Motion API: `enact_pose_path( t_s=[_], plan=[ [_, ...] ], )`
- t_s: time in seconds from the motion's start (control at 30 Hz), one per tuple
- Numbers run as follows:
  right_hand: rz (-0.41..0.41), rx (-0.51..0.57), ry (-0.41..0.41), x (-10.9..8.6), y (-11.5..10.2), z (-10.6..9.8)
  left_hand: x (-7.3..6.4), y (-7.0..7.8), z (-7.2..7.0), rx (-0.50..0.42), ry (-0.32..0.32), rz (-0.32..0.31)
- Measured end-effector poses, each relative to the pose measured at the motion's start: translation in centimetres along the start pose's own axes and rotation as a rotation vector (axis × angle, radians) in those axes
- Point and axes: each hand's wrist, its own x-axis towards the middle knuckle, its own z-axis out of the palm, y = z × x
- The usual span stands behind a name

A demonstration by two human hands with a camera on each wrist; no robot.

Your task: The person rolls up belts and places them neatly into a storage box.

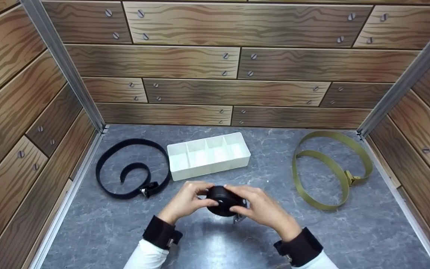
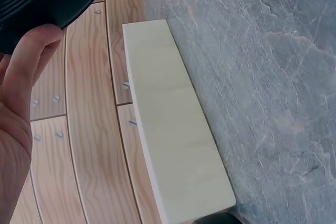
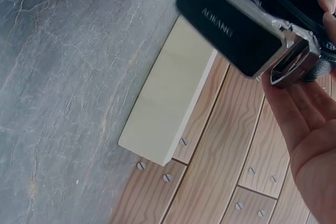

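A black belt (image 1: 219, 203) is wound into a coil and held up in front of me over the table. My left hand (image 1: 185, 200) grips its left side, thumb toward me and fingers at the far rim. On the other side my right hand (image 1: 265, 209) holds the coil between thumb and fingers, beside the buckle. In the right wrist view the buckle (image 3: 231, 27) shows a dark plate with lettering and a metal clasp, close to my right fingers (image 3: 294, 106). The left wrist view shows the coil's underside (image 2: 52, 3) resting against my left fingers.
Just beyond my hands stands a white tray (image 1: 215, 167) divided into several compartments. Another black belt (image 1: 101, 179) lies loosely looped at the left, near the tray. An olive webbing belt (image 1: 297, 175) lies looped at the right. Wood-patterned walls (image 1: 192, 91) enclose the grey marbled tabletop (image 1: 106, 231).
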Motion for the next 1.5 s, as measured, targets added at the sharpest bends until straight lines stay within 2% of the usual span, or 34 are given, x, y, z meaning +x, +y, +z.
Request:
enact_pose_path(
  t_s=[0.23,0.4,0.53,0.7,0.8,0.9,1.03,1.17,1.23,1.3,1.37,1.5],
  plan=[
    [-0.067,-0.013,0.043,0.1,0.3,0.4,-0.1,-0.3,0.1,-0.030,-0.008,0.023],
    [-0.106,-0.040,0.065,0.1,0.4,0.6,0.0,-0.6,0.2,-0.054,-0.012,0.015],
    [-0.078,-0.042,0.050,0.0,0.4,0.4,0.1,-0.9,0.4,-0.031,-0.025,-0.038],
    [-0.020,-0.049,0.019,-0.2,0.5,0.3,0.3,-1.1,0.8,0.046,-0.064,-0.098],
    [0.022,-0.057,-0.002,-0.2,0.5,0.1,0.4,-1.4,0.9,0.118,-0.082,-0.108],
    [0.069,-0.085,-0.013,-0.2,0.5,-0.1,0.4,-1.8,0.8,0.182,-0.061,-0.129],
    [0.127,-0.134,0.009,-0.2,0.7,-0.3,0.6,-2.4,0.6,0.341,0.057,-0.182],
    [0.188,-0.166,0.049,-0.2,0.9,-0.3,1.0,-3.5,0.5,0.624,0.194,-0.267],
    [0.221,-0.175,0.059,-0.2,1.0,-0.3,1.1,-4.1,0.4,0.743,0.234,-0.313],
    [0.250,-0.180,0.067,-0.2,1.1,-0.3,1.3,-4.6,0.3,0.820,0.242,-0.369],
    [0.273,-0.187,0.063,-0.2,1.2,-0.4,1.5,-5.0,0.3,0.881,0.223,-0.413],
    [0.277,-0.242,0.062,-0.1,1.5,-0.4,1.8,-5.2,0.4,0.935,0.172,-0.467]
  ],
)
